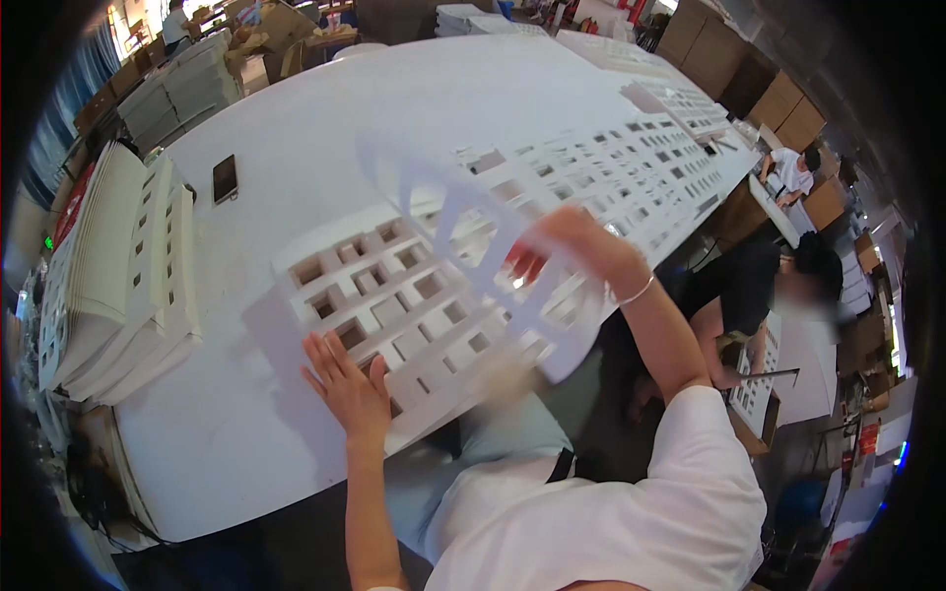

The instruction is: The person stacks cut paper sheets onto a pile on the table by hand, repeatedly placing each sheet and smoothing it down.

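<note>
My left hand [347,389] lies with spread fingers on the near left edge of a thick white foam board [389,315] with rows of square cutouts. My right hand [581,251] is raised over the board's right part. Its fingers are closed on a thin white sheet with window-like cutouts [439,212], which is tilted up and smeared by motion. One end of the sheet stands above the board and the other hangs near the table edge. Something reddish shows by my right fingers, too blurred to name.
The white table [286,158] carries a phone [226,178], a stack of cutout boards [118,286] at left and more cutout boards [631,167] at far right. To the right, a person in dark clothes [734,291] bends over another cutout board [757,384]. Cardboard boxes [778,103] stand behind.
</note>
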Motion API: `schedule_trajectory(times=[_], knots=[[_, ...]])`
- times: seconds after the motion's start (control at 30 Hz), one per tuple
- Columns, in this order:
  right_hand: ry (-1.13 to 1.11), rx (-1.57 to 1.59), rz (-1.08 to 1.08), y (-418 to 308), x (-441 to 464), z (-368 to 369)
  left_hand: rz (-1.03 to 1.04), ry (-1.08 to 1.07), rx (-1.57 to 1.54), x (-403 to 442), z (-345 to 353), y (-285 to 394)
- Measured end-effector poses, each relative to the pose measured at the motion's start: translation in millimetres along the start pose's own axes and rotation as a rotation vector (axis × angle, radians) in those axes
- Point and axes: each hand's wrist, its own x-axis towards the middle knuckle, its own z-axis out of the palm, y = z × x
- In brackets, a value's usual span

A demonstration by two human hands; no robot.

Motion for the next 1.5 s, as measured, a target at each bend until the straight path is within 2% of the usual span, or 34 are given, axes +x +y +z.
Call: schedule_trajectory(times=[0.07, 0.13, 0.17, 0.23, 0.43, 0.53, 0.57, 0.67, 0.7, 0.8, 0.97, 1.07, 1.1, 1.2, 1.23, 1.27, 1.4, 1.5], knots=[[0.237, 0.275, -0.01, 13.2, 5.2, -27.6, 0.051, 0.083, -0.212, -3.2, -0.8, -8.1], [0.262, 0.135, 0.112, 43.0, 16.3, -52.1, 0.057, 0.135, -0.51, -5.1, 4.8, -20.5], [0.251, 0.039, 0.197, 61.2, 15.7, -60.0, -0.094, 0.182, -0.863, -0.4, 2.8, -15.1], [0.225, -0.164, 0.359, 97.6, 14.8, -74.9, -0.121, 0.099, -0.84, 4.1, 0.2, -29.1], [0.36, -0.587, 0.436, 171.2, -4.8, -83.2, -0.247, 0.008, -0.802, 5.0, -4.6, -17.3], [0.612, -1.12, 0.084, 205.3, -12.4, -77.8, -0.304, -0.038, -0.801, 9.9, -8.2, -10.7], [0.65, -1.16, 0.174, 179.5, -15.1, -57.8, -0.333, -0.056, -0.793, 10.6, -10.4, -11.0], [0.764, -1.328, -0.186, 168.8, -30.5, -38.3, -0.356, -0.001, -0.832, 7.0, 3.5, -15.6], [0.761, -1.231, -0.143, 168.7, -40.3, -33.0, -0.365, 0.029, -0.844, 6.6, 2.8, -12.6], [0.726, -1.339, -0.3, 164.2, -75.4, -6.3, -0.324, 0.038, -0.778, 6.4, 6.0, -13.9], [0.363, -1.356, -0.154, 160.2, -129.1, 25.8, -0.314, 0.033, -0.739, 5.0, 9.7, -13.3], [0.36, -1.511, -0.038, 175.0, -136.7, 22.5, -0.317, 0.015, -0.724, 4.6, 9.6, -15.0], [0.386, -1.575, 0.084, 180.3, -132.8, 21.6, -0.32, 0.023, -0.768, 3.8, 11.5, -15.2], [0.431, -1.716, -0.123, 194.6, -118.7, 10.7, -0.331, 0.038, -0.859, 2.4, 15.5, -18.7], [0.386, -1.575, -0.222, 194.3, -114.2, 6.9, -0.329, 0.028, -0.878, 2.2, 14.9, -18.1], [0.414, -1.569, -0.277, 190.2, -110.3, 4.5, -0.332, 0.023, -0.894, 2.9, 14.9, -20.6], [0.537, -1.479, -0.492, 166.4, -97.5, -2.6, -0.454, -0.031, -1.268, -3.8, 21.4, -33.4], [0.614, -1.398, -0.607, 154.3, -83.7, 0.0, -0.38, -0.133, -1.267, -3.8, 7.6, -38.8]])
